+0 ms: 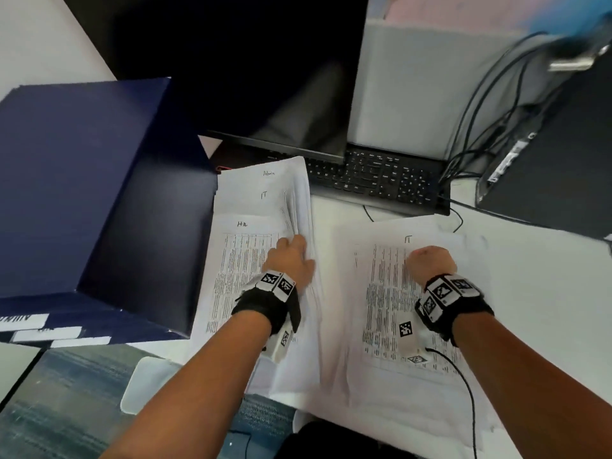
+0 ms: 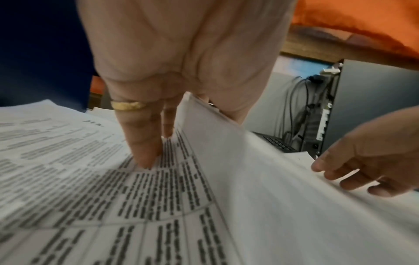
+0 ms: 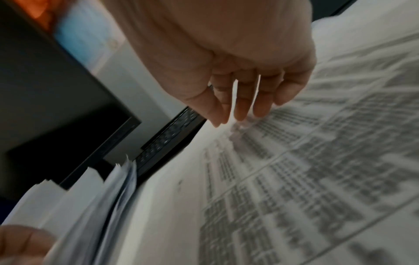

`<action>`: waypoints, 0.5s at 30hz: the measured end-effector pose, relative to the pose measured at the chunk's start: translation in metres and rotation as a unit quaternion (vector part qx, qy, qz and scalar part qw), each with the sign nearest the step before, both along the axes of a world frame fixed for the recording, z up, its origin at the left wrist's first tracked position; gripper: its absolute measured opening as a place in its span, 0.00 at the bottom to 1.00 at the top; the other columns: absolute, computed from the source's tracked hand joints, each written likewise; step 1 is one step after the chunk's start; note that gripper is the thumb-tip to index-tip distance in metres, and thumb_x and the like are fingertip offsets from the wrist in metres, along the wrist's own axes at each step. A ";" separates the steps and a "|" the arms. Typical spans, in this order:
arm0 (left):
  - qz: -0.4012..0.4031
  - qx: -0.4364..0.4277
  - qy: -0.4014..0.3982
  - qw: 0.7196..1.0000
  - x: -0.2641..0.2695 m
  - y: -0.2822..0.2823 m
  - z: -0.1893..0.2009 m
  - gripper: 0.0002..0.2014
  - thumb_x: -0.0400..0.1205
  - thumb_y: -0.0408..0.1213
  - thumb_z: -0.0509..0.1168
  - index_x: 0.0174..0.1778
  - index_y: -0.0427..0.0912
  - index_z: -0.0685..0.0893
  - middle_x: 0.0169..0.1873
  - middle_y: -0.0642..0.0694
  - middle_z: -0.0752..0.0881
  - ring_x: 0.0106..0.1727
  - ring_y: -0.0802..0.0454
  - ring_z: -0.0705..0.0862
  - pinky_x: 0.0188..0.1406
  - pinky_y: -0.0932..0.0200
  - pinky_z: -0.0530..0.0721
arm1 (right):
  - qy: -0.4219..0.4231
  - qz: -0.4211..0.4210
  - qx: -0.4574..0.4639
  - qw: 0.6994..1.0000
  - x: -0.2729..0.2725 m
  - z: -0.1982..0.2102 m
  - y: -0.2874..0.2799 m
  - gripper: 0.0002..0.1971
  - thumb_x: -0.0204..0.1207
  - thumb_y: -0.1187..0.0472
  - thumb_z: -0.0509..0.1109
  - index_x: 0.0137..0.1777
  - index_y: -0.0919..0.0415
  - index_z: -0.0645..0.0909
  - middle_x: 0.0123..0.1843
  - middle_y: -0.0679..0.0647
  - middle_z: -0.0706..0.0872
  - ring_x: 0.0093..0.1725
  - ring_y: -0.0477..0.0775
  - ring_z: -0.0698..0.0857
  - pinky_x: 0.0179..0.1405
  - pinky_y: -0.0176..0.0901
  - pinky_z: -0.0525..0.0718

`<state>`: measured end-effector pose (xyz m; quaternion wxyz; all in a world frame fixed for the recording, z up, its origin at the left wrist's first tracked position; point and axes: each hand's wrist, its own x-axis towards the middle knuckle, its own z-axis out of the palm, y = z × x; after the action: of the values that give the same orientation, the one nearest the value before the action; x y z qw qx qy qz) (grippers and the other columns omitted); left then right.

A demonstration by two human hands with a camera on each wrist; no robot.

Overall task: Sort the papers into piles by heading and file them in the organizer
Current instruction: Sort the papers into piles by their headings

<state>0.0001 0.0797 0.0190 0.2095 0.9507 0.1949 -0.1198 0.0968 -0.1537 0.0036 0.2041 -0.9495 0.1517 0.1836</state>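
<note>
On the white desk, a left stack of printed sheets (image 1: 251,233) shows the handwritten headings Admin, IT and HR. My left hand (image 1: 293,250) lies on it: straight fingers (image 2: 145,152) press the HR sheet (image 2: 68,170), while the thumb holds a sheaf of lifted sheets (image 2: 260,188) upright along the stack's right edge. A second pile (image 1: 397,309), headed IT, lies to the right. My right hand (image 1: 430,260) hangs over that pile with relaxed fingers (image 3: 240,107), the tips touching the top IT sheet (image 3: 317,161). The navy organizer (image 1: 82,193) stands at the left.
A dark monitor (image 1: 248,77) and a black keyboard (image 1: 374,177) stand behind the papers. To the right are a computer tower (image 1: 546,160) and a run of cables (image 1: 480,111). The organizer's front carries white labels (image 1: 46,329). The desk's front edge (image 1: 149,385) is close to me.
</note>
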 end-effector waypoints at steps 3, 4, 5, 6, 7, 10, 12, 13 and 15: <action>0.013 0.048 0.036 0.998 0.003 -0.013 -0.009 0.21 0.79 0.44 0.59 0.69 0.52 0.67 0.68 0.40 0.71 0.63 0.37 0.73 0.56 0.46 0.79 | 0.021 -0.026 -0.069 0.997 -0.001 0.001 -0.032 0.20 0.77 0.60 0.59 0.68 0.65 0.75 0.69 0.63 0.78 0.70 0.62 0.73 0.69 0.52 0.69; 0.019 0.049 0.048 0.997 0.004 -0.017 -0.010 0.23 0.78 0.45 0.59 0.70 0.54 0.65 0.70 0.40 0.68 0.64 0.36 0.72 0.56 0.44 0.79 | 0.025 -0.031 -0.078 0.996 -0.002 -0.001 -0.042 0.21 0.75 0.60 0.61 0.68 0.63 0.75 0.69 0.63 0.78 0.69 0.62 0.72 0.68 0.52 0.69; 0.017 0.047 0.059 0.997 0.005 -0.020 -0.010 0.25 0.79 0.45 0.60 0.72 0.56 0.63 0.73 0.39 0.64 0.66 0.35 0.70 0.58 0.41 0.78 | 0.027 -0.043 -0.072 0.996 -0.003 -0.003 -0.051 0.22 0.73 0.61 0.64 0.68 0.62 0.74 0.68 0.63 0.77 0.68 0.63 0.72 0.67 0.52 0.70; 0.010 0.050 0.070 0.996 0.005 -0.024 -0.011 0.27 0.80 0.48 0.61 0.74 0.57 0.60 0.77 0.39 0.59 0.70 0.33 0.68 0.61 0.38 0.76 | 0.026 -0.065 -0.047 0.996 -0.005 -0.006 -0.058 0.24 0.71 0.63 0.66 0.69 0.61 0.73 0.67 0.64 0.76 0.67 0.64 0.73 0.67 0.53 0.71; 0.001 0.062 0.076 0.995 0.005 -0.028 -0.012 0.30 0.80 0.50 0.62 0.76 0.57 0.58 0.80 0.39 0.54 0.75 0.33 0.64 0.66 0.35 0.72 | 0.019 -0.088 -0.010 0.996 -0.007 -0.008 -0.063 0.27 0.70 0.64 0.68 0.71 0.60 0.71 0.68 0.65 0.74 0.66 0.66 0.74 0.67 0.54 0.74; -0.032 0.098 0.042 0.994 0.003 -0.049 -0.011 0.30 0.81 0.52 0.61 0.78 0.50 0.62 0.81 0.38 0.56 0.79 0.37 0.61 0.73 0.38 0.66 | -0.021 -0.122 0.093 0.988 -0.013 -0.012 -0.073 0.29 0.72 0.69 0.68 0.74 0.60 0.65 0.68 0.67 0.73 0.64 0.69 0.78 0.62 0.52 0.80; -0.036 0.088 -0.025 0.995 0.001 -0.065 -0.012 0.22 0.81 0.49 0.61 0.69 0.43 0.76 0.71 0.39 0.72 0.68 0.41 0.74 0.66 0.44 0.78 | -0.046 -0.125 0.119 0.984 -0.015 -0.013 -0.077 0.27 0.74 0.70 0.67 0.73 0.63 0.66 0.66 0.68 0.77 0.63 0.68 0.80 0.55 0.47 0.78; -0.034 0.073 -0.037 0.996 0.000 -0.071 -0.012 0.20 0.81 0.48 0.60 0.63 0.41 0.80 0.66 0.40 0.76 0.63 0.42 0.77 0.61 0.46 0.81 | -0.052 -0.118 0.120 0.984 -0.015 -0.012 -0.079 0.25 0.74 0.70 0.66 0.72 0.64 0.69 0.65 0.67 0.79 0.63 0.66 0.80 0.54 0.45 0.78; -0.046 0.053 0.003 0.998 -0.001 -0.080 -0.014 0.22 0.81 0.52 0.59 0.60 0.39 0.81 0.64 0.41 0.77 0.61 0.43 0.79 0.60 0.47 0.81 | -0.050 -0.098 0.117 0.987 -0.014 -0.012 -0.082 0.18 0.73 0.71 0.67 0.64 0.64 0.79 0.62 0.63 0.84 0.62 0.64 0.82 0.56 0.42 0.79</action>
<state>-0.0011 -0.0008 0.0053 0.1528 0.9680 0.1577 -0.1219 0.0825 -0.2359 -0.0083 0.3383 -0.9076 0.2107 0.1317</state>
